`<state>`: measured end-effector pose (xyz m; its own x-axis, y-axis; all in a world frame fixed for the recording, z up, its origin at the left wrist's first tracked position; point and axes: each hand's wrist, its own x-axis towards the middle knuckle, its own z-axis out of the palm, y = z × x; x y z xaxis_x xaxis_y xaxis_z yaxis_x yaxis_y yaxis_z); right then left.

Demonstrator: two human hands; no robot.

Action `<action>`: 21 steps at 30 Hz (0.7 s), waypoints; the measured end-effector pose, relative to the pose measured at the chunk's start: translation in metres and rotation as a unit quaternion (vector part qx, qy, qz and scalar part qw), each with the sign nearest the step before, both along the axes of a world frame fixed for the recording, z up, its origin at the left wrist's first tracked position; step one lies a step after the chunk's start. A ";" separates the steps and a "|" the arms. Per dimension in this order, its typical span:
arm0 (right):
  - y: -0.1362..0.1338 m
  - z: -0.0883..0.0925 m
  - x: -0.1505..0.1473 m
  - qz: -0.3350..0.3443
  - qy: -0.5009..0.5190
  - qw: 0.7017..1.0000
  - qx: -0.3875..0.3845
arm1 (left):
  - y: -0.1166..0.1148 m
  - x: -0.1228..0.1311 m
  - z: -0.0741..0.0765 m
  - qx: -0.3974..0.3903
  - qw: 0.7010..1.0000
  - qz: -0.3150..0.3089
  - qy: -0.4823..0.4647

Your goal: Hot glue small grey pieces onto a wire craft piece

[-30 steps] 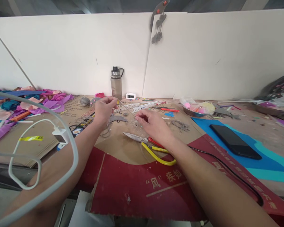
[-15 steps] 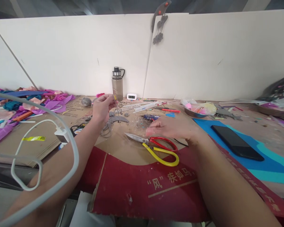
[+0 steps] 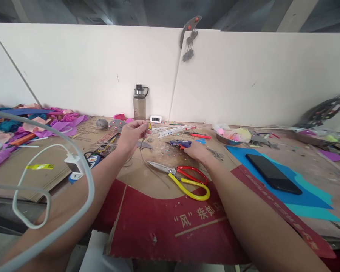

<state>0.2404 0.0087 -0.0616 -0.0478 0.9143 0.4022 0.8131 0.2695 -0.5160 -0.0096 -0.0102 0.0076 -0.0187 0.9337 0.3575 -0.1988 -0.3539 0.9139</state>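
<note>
Raised in front of the bottle, my left hand (image 3: 132,136) pinches a small yellow and dark piece (image 3: 149,126), from which a thin grey cord (image 3: 143,155) hangs down to the cardboard. My right hand (image 3: 197,152) is closed on the handle of a blue glue gun (image 3: 181,144), which lies low over the worktop and points left. Scissors with one red and one yellow handle (image 3: 191,192) rest partly open on the cardboard, just below my right hand.
A bottle (image 3: 139,105) and a small white clock (image 3: 155,119) stand by the wall. A phone (image 3: 272,173) lies on blue sheets at the right. White cables (image 3: 89,181) loop across the left foreground. A bowl (image 3: 229,140) holds coloured pieces.
My right hand has moved forward and closed round the glue gun's handle. My left hand has shifted slightly right and lower, and the cord now hangs visibly below it.
</note>
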 end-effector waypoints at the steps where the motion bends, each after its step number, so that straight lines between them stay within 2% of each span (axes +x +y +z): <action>1: -0.001 0.003 0.000 -0.014 0.027 0.999 -0.013 | 0.000 0.000 0.000 -0.002 1.000 -0.006 -0.001; 3: -0.006 0.012 -0.004 -0.049 0.083 0.994 -0.045 | 0.001 -0.001 -0.001 -0.008 1.000 -0.013 -0.007; 5: -0.015 0.024 -0.013 -0.045 0.159 0.985 -0.046 | 0.002 -0.003 0.000 -0.020 1.000 -0.011 -0.017; 7: -0.027 0.037 -0.025 0.005 0.268 0.963 -0.030 | 0.004 -0.005 0.000 -0.037 0.999 -0.012 -0.036; 9: -0.040 0.047 -0.038 0.072 0.326 0.942 -0.017 | 0.006 -0.008 0.000 -0.056 0.996 -0.021 -0.065; 12: -0.058 0.056 -0.054 0.146 0.330 0.933 0.004 | 0.011 -0.011 -0.002 -0.085 0.991 -0.030 -0.100; 14: -0.065 0.058 -0.060 0.169 0.307 0.936 0.016 | 0.013 -0.011 -0.003 -0.101 0.989 -0.027 -0.107; 21: -0.074 0.056 -0.062 0.137 0.172 0.972 0.087 | 0.012 -0.008 -0.003 -0.118 0.990 -0.011 -0.079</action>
<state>0.1781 -0.0649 -0.0060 -0.1151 0.8026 0.5853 0.4863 0.5593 -0.6713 -0.0176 0.0013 0.0042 -0.0359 0.9916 0.1243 -0.3515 -0.1290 0.9272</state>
